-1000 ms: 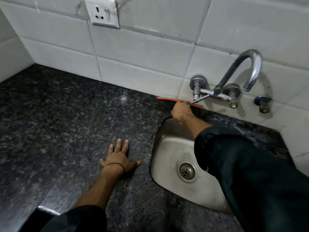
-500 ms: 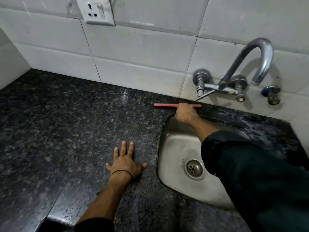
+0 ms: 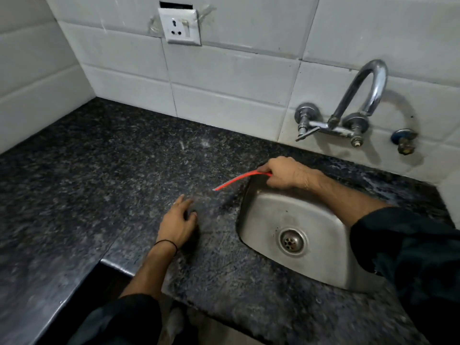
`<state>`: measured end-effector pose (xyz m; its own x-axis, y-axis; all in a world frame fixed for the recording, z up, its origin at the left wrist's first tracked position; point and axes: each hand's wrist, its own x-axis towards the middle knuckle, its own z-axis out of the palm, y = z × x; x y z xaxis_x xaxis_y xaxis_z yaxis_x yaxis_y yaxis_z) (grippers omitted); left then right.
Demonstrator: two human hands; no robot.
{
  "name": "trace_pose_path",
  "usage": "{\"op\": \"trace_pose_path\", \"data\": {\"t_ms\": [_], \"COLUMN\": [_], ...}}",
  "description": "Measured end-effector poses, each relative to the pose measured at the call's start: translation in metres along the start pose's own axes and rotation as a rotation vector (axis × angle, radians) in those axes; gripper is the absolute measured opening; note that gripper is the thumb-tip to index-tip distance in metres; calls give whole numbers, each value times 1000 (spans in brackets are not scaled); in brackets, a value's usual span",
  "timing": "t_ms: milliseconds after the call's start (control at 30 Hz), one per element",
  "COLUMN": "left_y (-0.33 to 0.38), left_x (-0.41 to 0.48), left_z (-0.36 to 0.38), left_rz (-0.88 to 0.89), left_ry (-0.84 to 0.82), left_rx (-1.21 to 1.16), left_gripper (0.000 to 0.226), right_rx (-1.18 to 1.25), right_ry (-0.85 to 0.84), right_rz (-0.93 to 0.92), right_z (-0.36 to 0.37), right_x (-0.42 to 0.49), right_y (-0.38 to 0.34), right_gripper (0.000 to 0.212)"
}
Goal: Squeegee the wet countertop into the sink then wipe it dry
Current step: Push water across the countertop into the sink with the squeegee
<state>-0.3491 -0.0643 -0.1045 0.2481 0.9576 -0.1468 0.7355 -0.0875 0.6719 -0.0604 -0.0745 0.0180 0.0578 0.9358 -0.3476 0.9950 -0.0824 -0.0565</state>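
Observation:
A dark speckled granite countertop (image 3: 104,175) fills the left and front of the view, with wet patches near the sink. A steel sink (image 3: 273,212) with a round drain is set into it at the right. My right hand (image 3: 286,174) grips a red squeegee (image 3: 236,180) at the sink's back left corner; its blade slants down to the left over the counter. My left hand (image 3: 178,220) rests on the counter just left of the sink, fingers slightly curled, holding nothing.
A chrome wall tap (image 3: 358,100) curves over the sink's back edge, with a small valve (image 3: 404,141) to its right. A white socket (image 3: 180,26) sits on the tiled wall. The counter's front edge steps back at the lower left.
My right hand has pulled the squeegee away from the back wall and swung it slantwise toward the sink's left side. My left hand lifted its fingers and shifted a little. The view has moved back.

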Motion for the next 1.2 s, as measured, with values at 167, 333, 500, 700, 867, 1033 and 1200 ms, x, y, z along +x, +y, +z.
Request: {"op": "trace_pose_path", "data": {"t_ms": [167,333,500,700,867,1033,1200], "left_y": [-41,-69,-70,-69,-67,-66,-67], "left_x": [-61,-96,-87,-81,-82,-85,-85], "left_z": [-11,-10,-20,-24,-25,-27,-29], "left_rz": [-233,-462,-499,-518,-518,-495,-444], "left_ry": [244,-45,-152,-203,-211,-216,-164], "left_rx": [157,331,324,332,354,361,371], "left_gripper": [54,87,94,98,99,98,93], "right_rx": [-28,-50,-149,-183,-135,-299,-380], "right_ry": [59,83,7,-7,-28,-116,-101], "right_rz": [-158,-237,-263,-213,-218,-215,-188], "right_z": [5,10,10,17,42,40,23], "right_x": [42,79,87,36,-7,-34,-58], "right_y": [-64,-130,-132,-65,-23,14,18], "right_gripper": [49,39,30,44,62,57,54]}}
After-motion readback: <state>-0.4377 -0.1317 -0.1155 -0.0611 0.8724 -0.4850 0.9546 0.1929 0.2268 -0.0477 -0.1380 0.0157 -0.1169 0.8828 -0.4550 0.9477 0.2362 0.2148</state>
